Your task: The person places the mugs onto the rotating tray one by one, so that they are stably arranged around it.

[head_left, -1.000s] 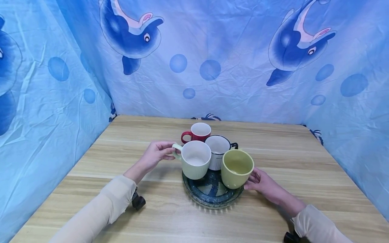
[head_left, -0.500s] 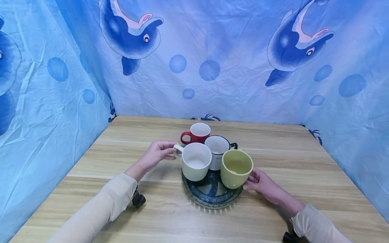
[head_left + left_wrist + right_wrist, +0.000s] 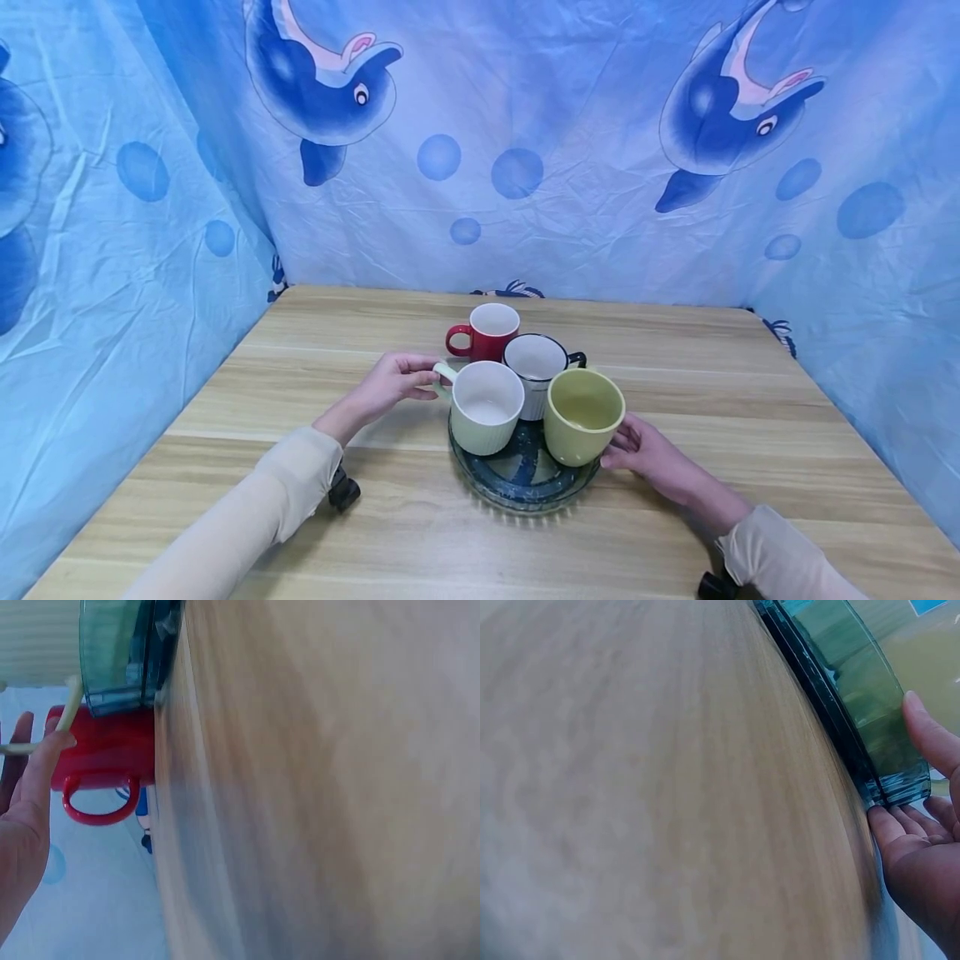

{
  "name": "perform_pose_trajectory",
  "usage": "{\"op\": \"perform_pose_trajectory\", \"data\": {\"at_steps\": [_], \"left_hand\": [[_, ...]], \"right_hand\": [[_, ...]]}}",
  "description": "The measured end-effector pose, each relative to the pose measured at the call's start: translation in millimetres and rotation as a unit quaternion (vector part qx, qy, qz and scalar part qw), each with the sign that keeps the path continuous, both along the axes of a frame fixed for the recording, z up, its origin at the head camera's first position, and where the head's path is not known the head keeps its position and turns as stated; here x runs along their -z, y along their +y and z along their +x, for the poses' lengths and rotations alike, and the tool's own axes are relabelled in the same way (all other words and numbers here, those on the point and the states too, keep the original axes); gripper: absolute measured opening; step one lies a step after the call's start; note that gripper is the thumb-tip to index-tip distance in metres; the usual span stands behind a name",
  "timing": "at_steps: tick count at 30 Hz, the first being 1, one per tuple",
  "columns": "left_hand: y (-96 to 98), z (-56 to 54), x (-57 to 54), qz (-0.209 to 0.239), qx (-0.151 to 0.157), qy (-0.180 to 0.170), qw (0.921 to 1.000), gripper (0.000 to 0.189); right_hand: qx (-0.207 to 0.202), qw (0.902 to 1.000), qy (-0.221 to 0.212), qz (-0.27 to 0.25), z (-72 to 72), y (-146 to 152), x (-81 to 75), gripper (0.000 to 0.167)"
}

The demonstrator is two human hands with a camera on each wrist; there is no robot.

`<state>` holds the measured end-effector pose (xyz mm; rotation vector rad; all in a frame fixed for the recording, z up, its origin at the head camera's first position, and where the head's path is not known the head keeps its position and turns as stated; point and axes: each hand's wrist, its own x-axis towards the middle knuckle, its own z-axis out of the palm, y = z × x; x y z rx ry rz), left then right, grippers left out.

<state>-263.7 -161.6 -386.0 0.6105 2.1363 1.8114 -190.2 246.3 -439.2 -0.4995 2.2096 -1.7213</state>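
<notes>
In the head view, my left hand (image 3: 392,387) pinches the handle of a pale green ribbed mug (image 3: 483,429), upright over the left part of a round glass dish (image 3: 525,492). Through the dish wall, the left wrist view shows the mug's lower part. My right hand (image 3: 648,458) grips the dish's right side, thumb (image 3: 928,735) at the rim and fingers low against the outside. A yellow-green mug (image 3: 581,446) stands in the dish beside that hand. Behind these two sits a white mug (image 3: 534,392) with a black rim and black handle, its base partly hidden.
A red mug (image 3: 491,340) with a white inside stands on the wooden table (image 3: 315,367) just behind the dish, handle to the left. Blue cloth (image 3: 480,200) printed with dolphins encloses the back and sides.
My left hand has shifted slightly right and towards me with the pale green mug, which sits lower over the dish. The right hand and the other mugs keep their places.
</notes>
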Motion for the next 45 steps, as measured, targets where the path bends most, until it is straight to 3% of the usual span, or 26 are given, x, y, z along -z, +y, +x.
{"op": "perform_pose_trajectory", "data": {"at_steps": [8,19,25,32,37,45], "left_hand": [[-1.0,-6.8,-5.4,-0.034,0.013,0.018,0.9992,0.035],[6.3,-6.2,-11.7,-0.054,-0.013,0.021,0.9983,0.035],[9.1,-3.8,-10.5,-0.056,-0.047,0.032,0.9968,0.035],[8.5,2.2,-11.3,-0.115,-0.076,0.052,0.9890,0.026],[10.7,11.4,-12.2,-0.145,-0.096,0.035,0.9842,0.018],[18.5,22.1,-11.7,-0.116,-0.109,0.014,0.9871,0.009]], "right_hand": [[-0.002,1.0000,0.003,0.000,-0.4,0,0.5,0.089],[-0.001,1.0000,0.005,0.005,1.9,-1,-2.5,0.089],[-0.001,1.0000,0.005,0.007,2.1,0,-2.6,0.088],[-0.003,1.0000,0.005,0.007,1.6,-1,-2.4,0.088],[0.001,1.0000,0.001,0.009,2.4,0,-3.4,0.088],[-0.002,0.9999,0.005,0.009,1.5,0,-2.9,0.087]]}}
